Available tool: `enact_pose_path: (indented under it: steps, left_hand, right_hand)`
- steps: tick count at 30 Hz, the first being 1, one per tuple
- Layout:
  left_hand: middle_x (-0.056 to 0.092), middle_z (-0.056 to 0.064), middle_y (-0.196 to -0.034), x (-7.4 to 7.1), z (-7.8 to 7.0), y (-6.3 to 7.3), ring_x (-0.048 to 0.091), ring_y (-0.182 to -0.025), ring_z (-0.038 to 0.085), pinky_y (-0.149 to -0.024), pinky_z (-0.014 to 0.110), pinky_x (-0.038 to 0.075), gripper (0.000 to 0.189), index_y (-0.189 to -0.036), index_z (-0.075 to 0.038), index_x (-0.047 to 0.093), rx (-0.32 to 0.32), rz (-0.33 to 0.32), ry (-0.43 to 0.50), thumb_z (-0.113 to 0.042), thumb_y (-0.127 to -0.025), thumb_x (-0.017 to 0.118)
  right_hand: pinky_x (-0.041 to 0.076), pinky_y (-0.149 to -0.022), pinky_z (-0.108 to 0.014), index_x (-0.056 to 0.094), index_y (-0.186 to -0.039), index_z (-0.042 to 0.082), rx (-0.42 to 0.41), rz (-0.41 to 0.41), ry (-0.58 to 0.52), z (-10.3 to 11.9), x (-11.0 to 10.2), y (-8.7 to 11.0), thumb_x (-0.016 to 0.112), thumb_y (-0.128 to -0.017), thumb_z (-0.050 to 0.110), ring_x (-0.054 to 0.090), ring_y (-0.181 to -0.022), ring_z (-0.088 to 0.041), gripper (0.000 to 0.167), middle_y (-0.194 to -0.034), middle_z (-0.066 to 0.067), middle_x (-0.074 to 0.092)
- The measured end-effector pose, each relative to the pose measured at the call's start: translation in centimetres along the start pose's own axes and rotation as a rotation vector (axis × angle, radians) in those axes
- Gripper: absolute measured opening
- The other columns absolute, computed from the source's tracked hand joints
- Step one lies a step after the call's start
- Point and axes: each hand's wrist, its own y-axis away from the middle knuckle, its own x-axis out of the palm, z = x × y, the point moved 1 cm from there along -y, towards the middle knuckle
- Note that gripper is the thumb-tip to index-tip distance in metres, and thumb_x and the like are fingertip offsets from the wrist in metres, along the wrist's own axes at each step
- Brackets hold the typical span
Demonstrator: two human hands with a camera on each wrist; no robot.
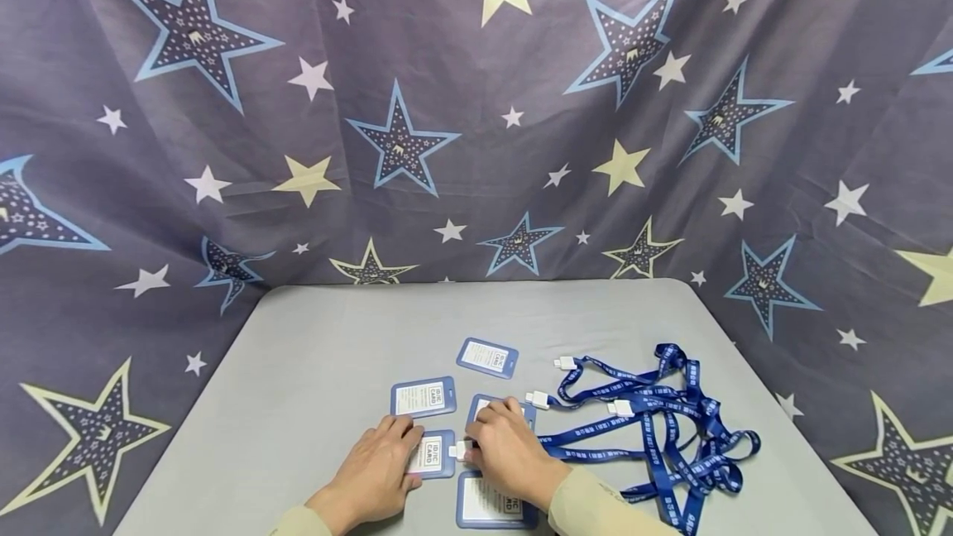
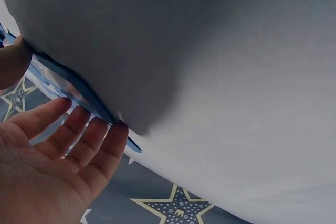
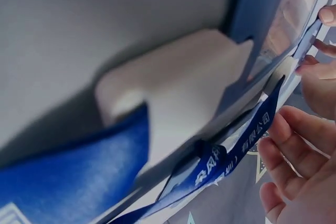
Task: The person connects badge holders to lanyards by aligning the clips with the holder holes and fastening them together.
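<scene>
Blue-rimmed rectangular badge holder [image 1: 432, 455]: L hand [image 1: 378, 466], half-spread, grips edges; R hand [image 1: 512, 447], nearly closed, pinches white plastic clip [image 1: 458, 450]. Prob. attaching; next needs careful alignmt.

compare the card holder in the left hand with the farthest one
The held card holder is partly covered by the left hand; the farthest card holder is uncovered. The held one has a white clip at its right end; the farthest has none. The held one lies nearly level in the head view; the farthest slants. Both have blue frames and white inserts.
</scene>
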Motion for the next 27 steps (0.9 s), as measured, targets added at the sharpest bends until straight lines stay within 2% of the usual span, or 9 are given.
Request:
enact_pose_path:
  steps: [9, 16, 22, 27]
  left_hand:
    - [0.058, 0.009, -0.131, -0.1, 0.1, 0.2, 0.052, -0.124, 0.028, -0.106, 0.052, 0.047, 0.062, -0.137, -0.004, 0.061, -0.012, -0.032, -0.008, -0.037, -0.087, 0.078]
    - [0.057, 0.012, -0.138, -0.3, -0.1, 0.3, 0.05, -0.131, 0.032, -0.111, 0.053, 0.043, 0.061, -0.139, -0.005, 0.059, -0.026, -0.057, 0.008, -0.038, -0.09, 0.075]
    - [0.058, 0.011, -0.138, -0.5, -0.6, 0.3, 0.051, -0.131, 0.03, -0.112, 0.051, 0.042, 0.06, -0.139, -0.005, 0.06, 0.0, -0.118, 0.021, -0.036, -0.09, 0.075]
    - [0.058, 0.012, -0.139, -0.7, -1.2, 0.4, 0.05, -0.132, 0.03, -0.113, 0.051, 0.041, 0.06, -0.14, -0.006, 0.06, 0.027, -0.138, 0.034, -0.035, -0.09, 0.075]
  right_hand:
    - [0.041, -0.092, -0.035, 0.078, -0.11, 0.014, 0.019, 0.012, -0.042, -0.2, -1.0, 0.3, 0.079, -0.089, 0.03, 0.057, -0.096, -0.014, 0.026, -0.101, 0.004, 0.071]
    - [0.04, -0.092, -0.035, 0.078, -0.107, 0.014, 0.025, -0.012, -0.039, -0.9, -1.3, 0.9, 0.08, -0.088, 0.03, 0.056, -0.094, -0.014, 0.025, -0.098, 0.004, 0.07]
    - [0.039, -0.09, -0.035, 0.078, -0.107, 0.012, 0.03, -0.016, -0.046, -1.4, -1.7, 1.4, 0.08, -0.088, 0.032, 0.057, -0.094, -0.014, 0.027, -0.097, 0.004, 0.07]
    - [0.04, -0.091, -0.037, 0.078, -0.108, 0.012, 0.029, -0.034, -0.05, -1.9, -1.9, 2.0, 0.081, -0.088, 0.033, 0.057, -0.094, -0.015, 0.029, -0.099, 0.003, 0.072]
